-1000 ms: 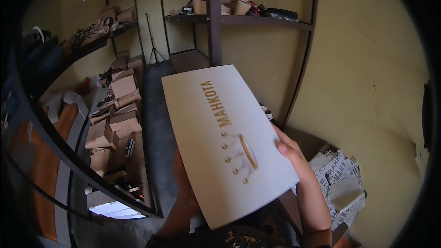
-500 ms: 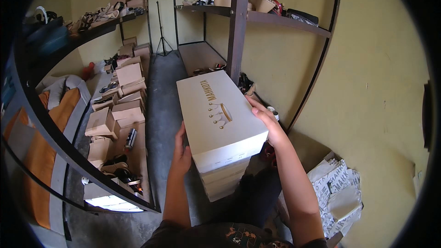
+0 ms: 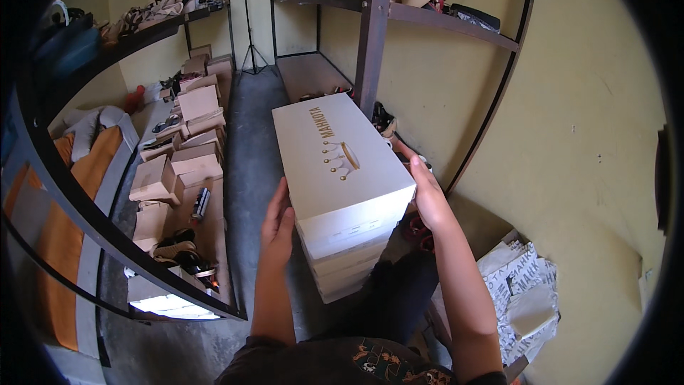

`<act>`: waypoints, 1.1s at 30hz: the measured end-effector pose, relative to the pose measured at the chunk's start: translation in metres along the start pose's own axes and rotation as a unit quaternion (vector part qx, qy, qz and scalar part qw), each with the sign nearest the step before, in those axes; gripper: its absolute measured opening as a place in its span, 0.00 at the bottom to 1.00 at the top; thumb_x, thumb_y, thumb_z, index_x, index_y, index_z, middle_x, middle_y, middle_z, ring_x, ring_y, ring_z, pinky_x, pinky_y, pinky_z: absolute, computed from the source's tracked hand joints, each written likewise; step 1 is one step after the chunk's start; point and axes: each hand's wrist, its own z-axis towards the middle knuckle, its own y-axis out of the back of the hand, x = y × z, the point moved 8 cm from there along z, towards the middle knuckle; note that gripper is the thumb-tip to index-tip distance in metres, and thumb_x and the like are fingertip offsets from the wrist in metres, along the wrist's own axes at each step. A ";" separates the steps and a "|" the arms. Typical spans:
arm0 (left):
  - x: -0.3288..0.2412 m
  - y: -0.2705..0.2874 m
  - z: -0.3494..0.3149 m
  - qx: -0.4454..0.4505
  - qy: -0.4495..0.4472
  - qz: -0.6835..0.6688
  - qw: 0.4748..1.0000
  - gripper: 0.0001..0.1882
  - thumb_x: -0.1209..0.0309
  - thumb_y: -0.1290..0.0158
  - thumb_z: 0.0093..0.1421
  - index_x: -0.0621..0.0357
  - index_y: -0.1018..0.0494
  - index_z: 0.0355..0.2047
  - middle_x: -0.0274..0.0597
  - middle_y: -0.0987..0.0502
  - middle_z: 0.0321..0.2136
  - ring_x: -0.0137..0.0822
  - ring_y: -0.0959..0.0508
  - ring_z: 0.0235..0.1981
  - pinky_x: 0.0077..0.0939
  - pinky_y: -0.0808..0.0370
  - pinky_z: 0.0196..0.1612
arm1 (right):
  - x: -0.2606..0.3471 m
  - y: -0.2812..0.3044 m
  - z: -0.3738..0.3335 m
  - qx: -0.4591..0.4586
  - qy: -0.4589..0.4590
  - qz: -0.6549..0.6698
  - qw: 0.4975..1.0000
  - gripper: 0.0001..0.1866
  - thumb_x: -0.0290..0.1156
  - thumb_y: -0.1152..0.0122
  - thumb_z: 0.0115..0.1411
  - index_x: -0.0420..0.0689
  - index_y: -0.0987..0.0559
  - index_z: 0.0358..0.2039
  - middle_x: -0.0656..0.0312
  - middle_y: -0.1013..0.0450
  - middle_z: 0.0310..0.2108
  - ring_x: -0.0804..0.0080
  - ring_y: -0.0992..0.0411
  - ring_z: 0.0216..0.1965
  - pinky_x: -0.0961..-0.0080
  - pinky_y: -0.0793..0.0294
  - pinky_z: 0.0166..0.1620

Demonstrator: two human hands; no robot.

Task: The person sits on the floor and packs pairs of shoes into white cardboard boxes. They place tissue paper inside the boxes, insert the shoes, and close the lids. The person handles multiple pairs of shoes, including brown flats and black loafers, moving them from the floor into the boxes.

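A lidded white cardboard shoe box (image 3: 313, 182), with a gold crown print, tops a stack of similar pale boxes (image 3: 345, 274) in front of me. My left hand (image 3: 276, 217) is pressed along the box's left side, fingers pointing forward and thumb toward the near corner. On the right side my right hand (image 3: 427, 192) grips by the near corner, thumb along the upper edge and fingers partly hidden behind it. Both hands clasp the box between them. What bears the stack's bottom is hard to see.
Brown open boxes (image 3: 171, 178) and shoes line a low shelf at left, beside a dark metal frame. A brown post (image 3: 372, 36) rises just beyond the stack. Printed wrapping paper (image 3: 520, 292) fills a carton at right by the wall. A black tripod (image 3: 249, 50) stands far off.
The whole view has shifted, so the room and stack sit slightly higher in the picture. My right fingers have slid from over the top edge down toward the box's side.
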 end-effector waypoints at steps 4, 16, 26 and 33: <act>-0.065 -0.005 -0.018 -0.084 -0.145 0.053 0.984 0.17 0.74 0.57 0.60 0.66 0.34 0.49 0.53 0.32 0.50 0.43 0.33 0.53 0.38 0.39 0.55 | 0.008 0.025 -0.043 -0.028 0.063 0.011 0.998 0.30 0.50 0.62 0.64 0.49 0.46 0.63 0.57 0.37 0.55 0.67 0.38 0.54 0.72 0.37 0.50; -0.117 -0.233 -0.108 0.349 -0.189 -0.205 0.895 0.11 0.84 0.55 0.51 0.68 0.29 0.35 0.51 0.23 0.30 0.37 0.24 0.25 0.25 0.27 0.32 | 0.061 0.111 -0.264 -0.220 0.237 -0.095 0.941 0.29 0.28 0.48 0.59 0.44 0.43 0.60 0.54 0.40 0.57 0.65 0.39 0.56 0.69 0.38 0.53; -0.148 -0.380 -0.295 0.681 -0.055 -0.350 0.641 0.10 0.76 0.57 0.58 0.67 0.32 0.40 0.51 0.23 0.33 0.35 0.23 0.30 0.29 0.27 0.39 | 0.040 0.104 -0.522 -0.592 0.193 -0.262 0.737 0.24 0.25 0.49 0.57 0.42 0.36 0.55 0.57 0.30 0.48 0.68 0.32 0.49 0.71 0.35 0.48; -0.179 -0.387 -0.485 0.842 0.096 -0.391 0.359 0.09 0.80 0.57 0.60 0.68 0.32 0.40 0.49 0.24 0.34 0.34 0.23 0.33 0.24 0.27 0.38 | 0.007 0.029 -0.639 -0.743 0.133 -0.316 0.575 0.21 0.22 0.48 0.56 0.42 0.33 0.52 0.58 0.28 0.41 0.71 0.29 0.42 0.75 0.33 0.43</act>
